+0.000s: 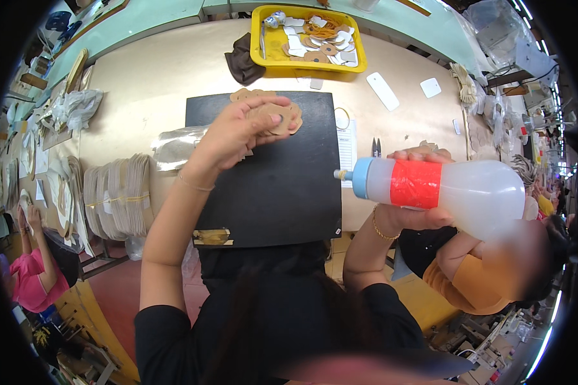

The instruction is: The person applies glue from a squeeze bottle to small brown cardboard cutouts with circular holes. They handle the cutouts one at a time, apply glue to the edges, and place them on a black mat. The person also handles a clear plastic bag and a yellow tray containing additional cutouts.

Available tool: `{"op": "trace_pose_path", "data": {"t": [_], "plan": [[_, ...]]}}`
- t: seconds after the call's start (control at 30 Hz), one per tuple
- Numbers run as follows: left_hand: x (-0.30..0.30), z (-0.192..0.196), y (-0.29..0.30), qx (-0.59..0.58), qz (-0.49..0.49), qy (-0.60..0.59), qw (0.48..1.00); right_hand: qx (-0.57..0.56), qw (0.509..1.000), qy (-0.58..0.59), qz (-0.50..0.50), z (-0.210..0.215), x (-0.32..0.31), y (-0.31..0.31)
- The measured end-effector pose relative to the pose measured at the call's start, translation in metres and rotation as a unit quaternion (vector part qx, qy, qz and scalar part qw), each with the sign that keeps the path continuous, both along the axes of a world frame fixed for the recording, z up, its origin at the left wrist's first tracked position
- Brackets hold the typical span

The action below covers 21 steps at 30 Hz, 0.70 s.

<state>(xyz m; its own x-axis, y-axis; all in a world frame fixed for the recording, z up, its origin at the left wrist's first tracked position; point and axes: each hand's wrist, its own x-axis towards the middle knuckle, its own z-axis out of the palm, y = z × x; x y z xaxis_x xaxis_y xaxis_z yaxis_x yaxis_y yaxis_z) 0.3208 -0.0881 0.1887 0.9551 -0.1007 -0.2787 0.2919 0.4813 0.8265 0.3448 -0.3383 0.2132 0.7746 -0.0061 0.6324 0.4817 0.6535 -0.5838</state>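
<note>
My right hand (pixel 410 217) grips a translucent white squeeze bottle (pixel 488 189), tilted onto its side. It has a light blue cap, a red tape band and a narrow nozzle pointing left. Over the far part of a black board (pixel 282 186), my left hand (pixel 234 131) pinches a tan, scalloped cut piece (pixel 286 128) with a small dark spot near its middle; whether several are stacked there, I cannot tell. More tan pieces (pixel 244 96) lie at the board's far edge, partly hidden by that hand. Other tan pieces (pixel 430 147) show just beyond the bottle.
A yellow tray (pixel 257 45) holds tan and white pieces and orange bands. Beside it lies a dark cloth (pixel 243 61). Bundled tan strips (pixel 119 199) stand at left. Snips (pixel 376 147) and white templates (pixel 383 91) lie right of the board. A co-worker in orange (pixel 456 282) sits close at right.
</note>
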Motion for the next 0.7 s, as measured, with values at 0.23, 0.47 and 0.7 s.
{"op": "trace_pose_path", "data": {"t": [0.23, 0.47, 0.7], "plan": [[-0.026, 0.029, -0.027, 0.115, 0.025, 0.018, 0.993, -0.101, 0.987, 0.003, -0.128, 0.003, -0.005, 0.016], [-0.034, 0.039, -0.042, 0.135, 0.023, 0.004, 0.991, -0.186, 0.961, -0.132, -0.157, 0.001, -0.004, 0.018], [-0.035, 0.040, -0.043, 0.134, 0.015, -0.014, 0.991, -0.261, 0.934, -0.180, -0.164, 0.005, 0.005, 0.010]]}}
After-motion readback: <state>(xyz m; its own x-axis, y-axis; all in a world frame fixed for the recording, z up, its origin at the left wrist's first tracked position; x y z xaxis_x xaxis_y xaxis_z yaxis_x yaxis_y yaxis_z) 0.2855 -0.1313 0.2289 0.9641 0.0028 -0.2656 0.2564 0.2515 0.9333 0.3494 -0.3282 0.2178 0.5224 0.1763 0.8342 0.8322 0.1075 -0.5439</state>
